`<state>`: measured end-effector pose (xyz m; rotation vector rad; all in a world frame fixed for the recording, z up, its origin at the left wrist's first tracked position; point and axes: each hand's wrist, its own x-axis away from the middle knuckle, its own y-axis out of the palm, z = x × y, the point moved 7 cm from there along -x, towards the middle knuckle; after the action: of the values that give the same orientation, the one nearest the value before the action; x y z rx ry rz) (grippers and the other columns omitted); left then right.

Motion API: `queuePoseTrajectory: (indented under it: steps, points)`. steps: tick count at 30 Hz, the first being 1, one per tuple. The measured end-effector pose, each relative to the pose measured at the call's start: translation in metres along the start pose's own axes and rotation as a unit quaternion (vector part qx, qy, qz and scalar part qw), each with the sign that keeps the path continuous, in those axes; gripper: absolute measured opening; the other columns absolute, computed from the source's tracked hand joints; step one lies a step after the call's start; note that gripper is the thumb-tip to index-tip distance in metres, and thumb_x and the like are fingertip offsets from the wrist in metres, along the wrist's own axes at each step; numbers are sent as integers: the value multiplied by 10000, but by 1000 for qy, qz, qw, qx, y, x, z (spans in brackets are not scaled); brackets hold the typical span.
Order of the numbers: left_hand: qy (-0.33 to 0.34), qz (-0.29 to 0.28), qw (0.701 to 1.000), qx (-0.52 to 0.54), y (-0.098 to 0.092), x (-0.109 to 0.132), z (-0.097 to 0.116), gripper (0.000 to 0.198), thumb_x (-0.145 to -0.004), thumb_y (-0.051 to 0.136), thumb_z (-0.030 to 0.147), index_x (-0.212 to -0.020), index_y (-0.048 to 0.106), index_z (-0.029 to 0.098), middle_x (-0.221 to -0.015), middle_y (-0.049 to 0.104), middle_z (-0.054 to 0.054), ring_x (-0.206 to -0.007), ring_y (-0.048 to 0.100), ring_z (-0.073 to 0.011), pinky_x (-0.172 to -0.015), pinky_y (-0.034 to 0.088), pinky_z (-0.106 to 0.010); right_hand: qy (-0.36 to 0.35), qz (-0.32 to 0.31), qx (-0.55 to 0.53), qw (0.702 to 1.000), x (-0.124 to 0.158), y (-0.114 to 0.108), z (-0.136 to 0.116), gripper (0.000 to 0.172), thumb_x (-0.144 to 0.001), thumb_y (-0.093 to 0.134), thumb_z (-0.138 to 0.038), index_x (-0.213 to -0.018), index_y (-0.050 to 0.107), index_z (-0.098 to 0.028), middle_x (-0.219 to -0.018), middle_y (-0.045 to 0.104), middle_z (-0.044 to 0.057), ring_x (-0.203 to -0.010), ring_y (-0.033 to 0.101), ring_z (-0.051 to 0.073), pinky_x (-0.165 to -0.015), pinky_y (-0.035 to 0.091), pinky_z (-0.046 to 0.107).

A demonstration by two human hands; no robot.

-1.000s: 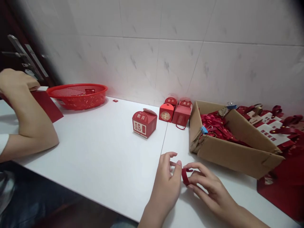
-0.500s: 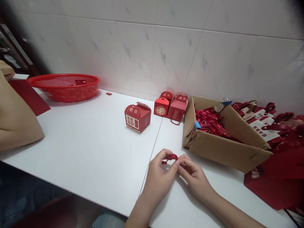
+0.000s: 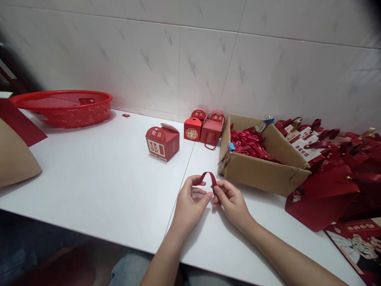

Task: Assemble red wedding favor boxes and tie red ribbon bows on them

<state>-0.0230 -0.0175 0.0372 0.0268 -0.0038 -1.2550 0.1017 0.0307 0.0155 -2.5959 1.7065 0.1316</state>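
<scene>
A dark red ribbon [image 3: 209,173] arches up between my two hands, above the white table. My left hand [image 3: 190,204] curls its fingers around the ribbon's left end, with the thumb stretched toward the other hand. On the other side, my right hand [image 3: 231,200] pinches the ribbon between thumb and fingers. The ribbon's lower ends are partly hidden by the fingers. Ahead and to the left stands a red gift box [image 3: 163,143] with a rounded, partly raised lid. Just beyond my right hand is a cardboard box [image 3: 256,174] filled with red ribbons [image 3: 250,143].
Two smaller red boxes [image 3: 193,129] stand by the wall. A red plastic basket [image 3: 71,115] sits at the back left, a tan and red object [image 3: 14,151] at the left edge. Several red gift bags [image 3: 321,202] crowd the right side. A small red scrap [image 3: 126,115] lies near the basket.
The ribbon, earlier a small loop mostly hidden in my fingers, now rises as a wider arch. My hands have moved slightly apart. The view has shifted to the right.
</scene>
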Motion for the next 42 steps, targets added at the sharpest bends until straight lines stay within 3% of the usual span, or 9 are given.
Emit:
queuePoseTrajectory:
  steps: [4,7,10,17,22,30,34,37,42]
  points:
    - [6,-58,998,-2,8,5,2,282,-710,649,191,-978,563,168,-988,633,-67,-722,605,-125,-741,498,-296,1,-4,-67,998,-1,-8,-5,213,-842,585,-420,-855,547,-210,-539,464,-72,-479,442,77,-497,371,205]
    - [19,-97,995,0,16,7,5,110,-761,611,218,-850,597,155,-871,663,-56,-738,623,-146,-759,496,-299,23,-37,-136,990,1,-4,-4,178,-852,581,-399,-893,522,-237,-519,444,-89,-454,402,70,-484,328,193]
    - [27,-118,993,17,23,9,6,118,-799,579,249,-854,603,148,-822,674,-58,-750,644,-164,-757,504,-305,46,-70,-176,981,5,3,-3,182,-844,597,-395,-888,517,-238,-497,430,-96,-431,372,57,-477,296,183]
    - [60,-113,992,-13,25,11,8,160,-785,605,212,-931,625,150,-861,690,-54,-750,652,-151,-742,517,-276,57,-47,-218,973,7,3,-6,227,-806,651,-393,-884,519,-226,-495,421,-91,-434,352,45,-458,281,168]
    - [44,-89,995,-18,22,10,6,199,-760,626,218,-943,647,142,-1000,686,-85,-783,653,-161,-745,527,-289,55,-49,-265,961,7,2,-6,212,-801,669,-364,-891,527,-234,-487,410,-93,-425,359,32,-473,300,156]
    - [35,-128,991,-4,31,12,3,201,-779,605,249,-927,648,119,-886,698,-88,-749,646,-169,-724,521,-298,34,-60,-280,957,11,-4,-5,184,-838,632,-344,-922,518,-227,-483,433,-91,-419,360,25,-464,271,144]
    - [44,-109,993,-12,32,14,2,253,-785,613,282,-966,658,112,-917,702,-106,-777,664,-191,-720,526,-306,49,-59,-263,962,11,-1,-2,245,-828,639,-370,-946,484,-222,-479,444,-98,-410,354,25,-443,245,141]
    - [67,-89,993,-49,30,14,4,193,-795,592,257,-883,698,122,-935,698,-107,-840,652,-205,-725,509,-298,60,-45,-246,966,11,-1,1,304,-803,662,-380,-950,442,-230,-490,475,-100,-406,374,30,-439,249,142]
    - [89,-46,987,-128,25,12,4,171,-803,563,242,-764,702,151,-860,696,-77,-824,635,-200,-723,473,-304,84,-15,-193,977,8,-6,8,349,-765,677,-438,-798,421,-204,-536,509,-77,-412,370,33,-422,232,149]
